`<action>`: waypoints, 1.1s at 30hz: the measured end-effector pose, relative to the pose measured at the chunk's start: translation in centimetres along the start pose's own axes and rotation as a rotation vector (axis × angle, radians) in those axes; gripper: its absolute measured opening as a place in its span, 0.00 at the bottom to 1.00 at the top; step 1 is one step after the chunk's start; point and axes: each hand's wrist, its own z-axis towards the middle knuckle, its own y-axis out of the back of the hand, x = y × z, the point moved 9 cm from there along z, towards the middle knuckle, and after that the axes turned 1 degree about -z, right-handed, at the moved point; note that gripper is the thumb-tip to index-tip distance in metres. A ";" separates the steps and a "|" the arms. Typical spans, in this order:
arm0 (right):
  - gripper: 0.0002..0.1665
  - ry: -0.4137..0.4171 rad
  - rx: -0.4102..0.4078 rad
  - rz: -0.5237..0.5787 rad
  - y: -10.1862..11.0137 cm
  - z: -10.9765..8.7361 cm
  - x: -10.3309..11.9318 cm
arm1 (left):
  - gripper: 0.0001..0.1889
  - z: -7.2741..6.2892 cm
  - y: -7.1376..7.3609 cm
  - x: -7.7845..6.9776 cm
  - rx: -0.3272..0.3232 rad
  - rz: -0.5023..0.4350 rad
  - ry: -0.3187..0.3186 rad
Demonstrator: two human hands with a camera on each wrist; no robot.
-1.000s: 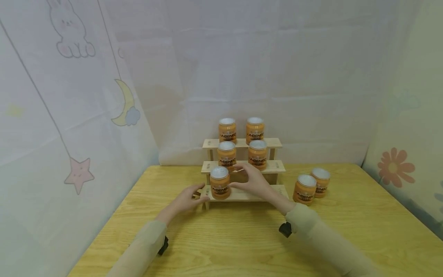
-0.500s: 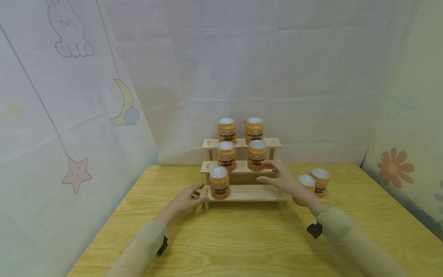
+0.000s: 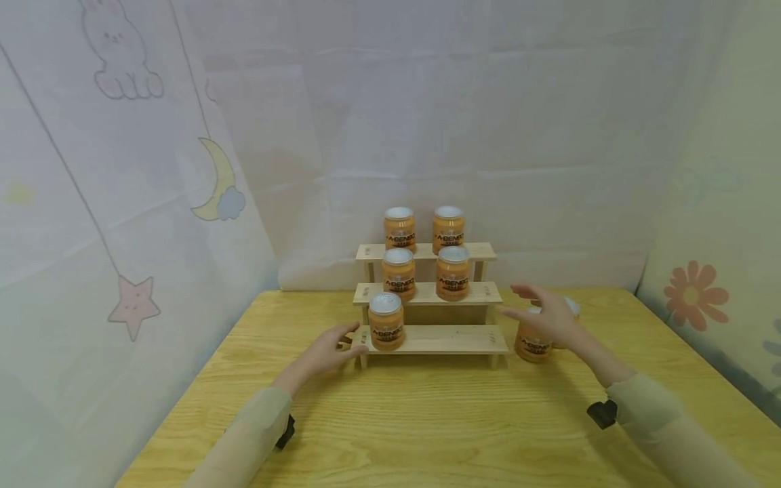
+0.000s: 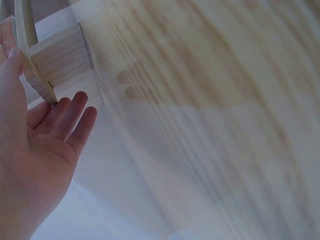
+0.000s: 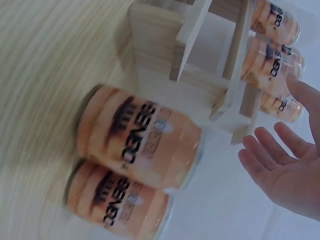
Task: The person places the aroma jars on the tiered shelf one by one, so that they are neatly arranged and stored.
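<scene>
A three-tier wooden display rack (image 3: 448, 339) bears several orange jars with silvery lids. My left hand (image 3: 326, 351) is at the left end of its lowest plank, the plank's end between thumb and fingers; in the left wrist view the other fingers of that hand (image 4: 55, 145) extend past the wood. Just right of the thumb stands one jar (image 3: 387, 324) on the lowest tier. My right hand (image 3: 552, 318) is in the air, thumb and fingers apart, holding nothing. It overlaps two jars on the table in the head view; the right wrist view shows the nearer jar (image 5: 140, 135) and its neighbour (image 5: 117, 200) upright side by side.
Two jars stand on the middle tier, a left one (image 3: 399, 276) and a right one (image 3: 453, 274). Two more, one (image 3: 399, 229) and another (image 3: 448, 229), are on the top tier. A pale cloth backdrop (image 3: 488, 135) rises behind the wooden table (image 3: 390, 420).
My right hand has drawn away from the jar on the lowest tier and moved right, over the two jars on the table. The left hand has stayed at the rack's end.
</scene>
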 end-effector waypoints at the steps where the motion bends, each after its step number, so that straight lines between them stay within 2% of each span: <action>1: 0.39 -0.005 -0.002 -0.009 0.2 -0.2 -0.4 | 0.40 0.0 0.0 0.0 -0.001 0.000 -0.003; 9: 0.36 -0.043 0.050 -0.009 1.0 -1.6 -3.1 | 0.39 -0.1 0.0 -0.2 0.000 -0.010 -0.003; 15: 0.32 -0.001 0.029 -0.144 1.4 -2.0 -3.8 | 0.39 -0.1 0.0 -0.1 0.000 -0.016 -0.007; 22: 0.37 -0.005 0.017 -0.219 1.2 -2.0 -4.4 | 0.39 -0.3 0.0 -0.1 -0.001 -0.015 0.005; 29: 0.37 -0.059 0.062 -0.164 0.9 -2.3 -5.3 | 0.39 -0.1 0.0 -0.1 0.002 -0.004 0.000; 33: 0.35 -0.047 0.107 -0.137 0.9 -2.4 -5.3 | 0.40 -0.1 0.0 -0.1 0.002 -0.001 0.005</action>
